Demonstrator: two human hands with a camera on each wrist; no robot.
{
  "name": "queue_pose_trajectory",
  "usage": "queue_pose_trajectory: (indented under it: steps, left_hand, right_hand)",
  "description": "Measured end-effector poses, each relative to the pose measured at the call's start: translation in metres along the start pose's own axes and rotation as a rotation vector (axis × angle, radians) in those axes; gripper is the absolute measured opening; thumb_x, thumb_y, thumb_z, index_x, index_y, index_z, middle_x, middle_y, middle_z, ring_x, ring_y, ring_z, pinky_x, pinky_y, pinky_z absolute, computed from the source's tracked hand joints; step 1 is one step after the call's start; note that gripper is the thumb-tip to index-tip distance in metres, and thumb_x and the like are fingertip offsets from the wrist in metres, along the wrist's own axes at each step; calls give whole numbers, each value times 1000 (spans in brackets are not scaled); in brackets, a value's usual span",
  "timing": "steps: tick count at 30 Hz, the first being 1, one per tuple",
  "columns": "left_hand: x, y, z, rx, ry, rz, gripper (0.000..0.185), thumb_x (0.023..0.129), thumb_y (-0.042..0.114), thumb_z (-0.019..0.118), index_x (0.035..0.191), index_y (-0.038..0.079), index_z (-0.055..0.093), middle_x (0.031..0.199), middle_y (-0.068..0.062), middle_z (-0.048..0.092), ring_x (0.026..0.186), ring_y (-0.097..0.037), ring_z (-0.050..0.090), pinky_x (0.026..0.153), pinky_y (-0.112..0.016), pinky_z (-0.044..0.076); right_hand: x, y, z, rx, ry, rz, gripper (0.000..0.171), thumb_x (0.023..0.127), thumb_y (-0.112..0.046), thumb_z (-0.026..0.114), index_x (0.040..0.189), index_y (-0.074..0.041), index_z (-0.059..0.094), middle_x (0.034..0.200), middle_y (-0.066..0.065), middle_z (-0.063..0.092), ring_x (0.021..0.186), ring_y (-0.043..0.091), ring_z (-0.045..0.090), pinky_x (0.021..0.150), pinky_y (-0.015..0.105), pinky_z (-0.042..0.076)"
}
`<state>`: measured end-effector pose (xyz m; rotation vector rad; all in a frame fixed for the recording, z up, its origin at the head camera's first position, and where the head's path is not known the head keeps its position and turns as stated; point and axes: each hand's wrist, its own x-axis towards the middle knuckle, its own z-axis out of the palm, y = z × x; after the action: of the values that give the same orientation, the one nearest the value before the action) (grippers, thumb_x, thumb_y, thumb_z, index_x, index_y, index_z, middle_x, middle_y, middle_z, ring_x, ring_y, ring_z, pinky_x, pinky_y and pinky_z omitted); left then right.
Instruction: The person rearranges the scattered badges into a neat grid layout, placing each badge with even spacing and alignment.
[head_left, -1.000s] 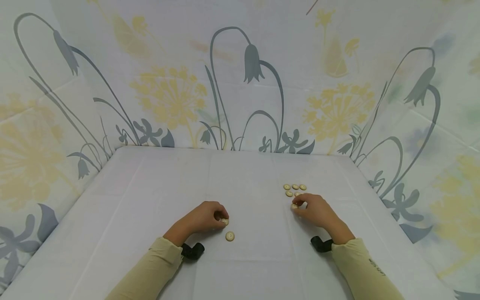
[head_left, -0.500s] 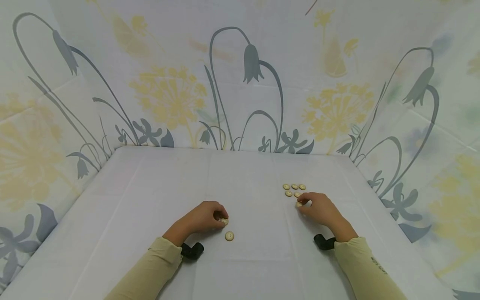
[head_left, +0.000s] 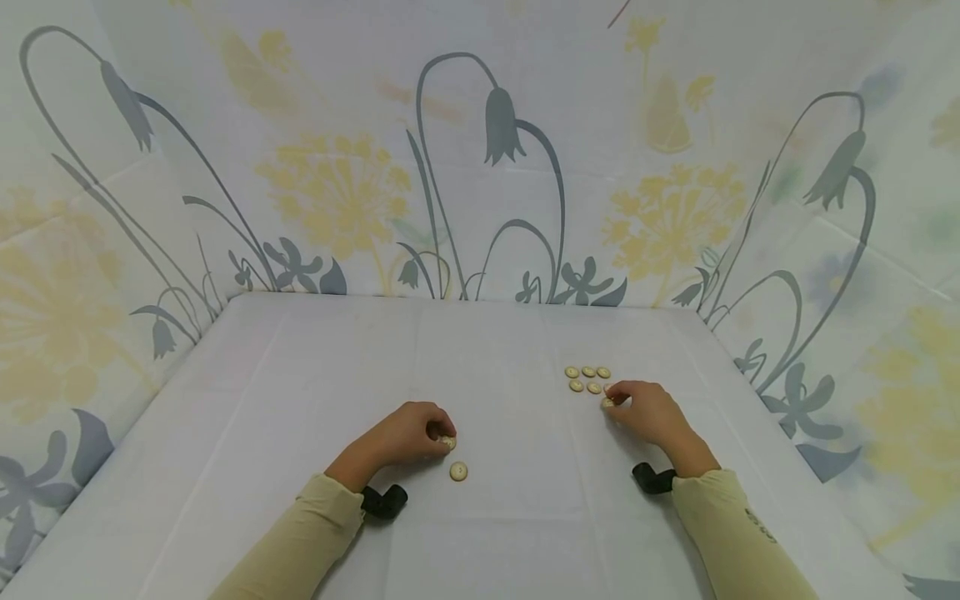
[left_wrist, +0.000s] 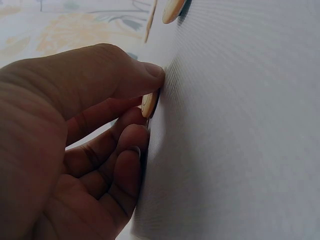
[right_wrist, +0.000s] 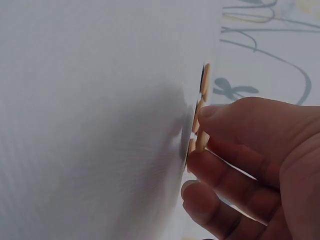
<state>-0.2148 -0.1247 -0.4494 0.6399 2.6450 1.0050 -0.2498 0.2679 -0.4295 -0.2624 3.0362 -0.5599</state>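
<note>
Several cream buttons (head_left: 588, 379) lie in two short rows on the white tablecloth (head_left: 480, 358), right of centre. My right hand (head_left: 637, 410) pinches one more cream button (head_left: 607, 402) against the cloth just below the right end of those rows; the right wrist view shows that button (right_wrist: 201, 141) between thumb and fingers. My left hand (head_left: 412, 433) pinches another button (head_left: 447, 442) near the middle of the table, seen edge-on in the left wrist view as a button (left_wrist: 148, 104) under the thumb. A loose button (head_left: 459, 471) lies just below that hand.
Flower-printed cloth walls (head_left: 480, 167) stand around the table on the left, back and right. Black wrist straps (head_left: 384, 500) show at both sleeves. Bare cloth lies to the far left and at the back.
My right hand has carried its button up and to the right, closer to the rows of buttons. The left hand has stayed in place.
</note>
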Motion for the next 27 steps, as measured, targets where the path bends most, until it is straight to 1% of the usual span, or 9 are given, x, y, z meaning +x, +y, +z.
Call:
queue_pose_trajectory:
  steps: [3, 9, 18, 27]
  left_hand:
    - [0, 1, 0, -3, 0, 5, 11, 84, 18, 74, 95, 17, 71, 89, 5, 61, 82, -11, 53, 73, -29, 46]
    - [-1, 3, -2, -21, 4, -11, 10, 84, 17, 74, 94, 16, 72, 89, 4, 61, 82, -12, 53, 72, -29, 46]
    - [-1, 4, -2, -10, 2, -1, 11, 84, 17, 75, 94, 16, 71, 89, 4, 62, 83, -12, 53, 73, -29, 46]
    - [-1, 4, -1, -20, 0, -6, 11, 84, 16, 75, 94, 15, 72, 89, 4, 62, 82, -11, 53, 73, -28, 46]
  right_hand:
    - [2, 2, -1, -9, -4, 11, 27, 88, -22, 66, 110, -7, 69, 102, 10, 71, 94, 28, 63, 75, 44, 49]
    - [6, 4, -2, -29, -10, 34, 27, 88, -23, 67, 110, -8, 69, 104, 10, 70, 96, 30, 63, 77, 46, 49]
    - [5, 3, -5, -60, -44, 86, 29, 88, -24, 67, 111, -6, 69, 105, 10, 70, 93, 27, 63, 75, 44, 49]
    - [4, 3, -4, -70, -51, 98, 31, 89, -25, 66, 112, -5, 69, 104, 10, 69, 90, 25, 62, 73, 43, 49]
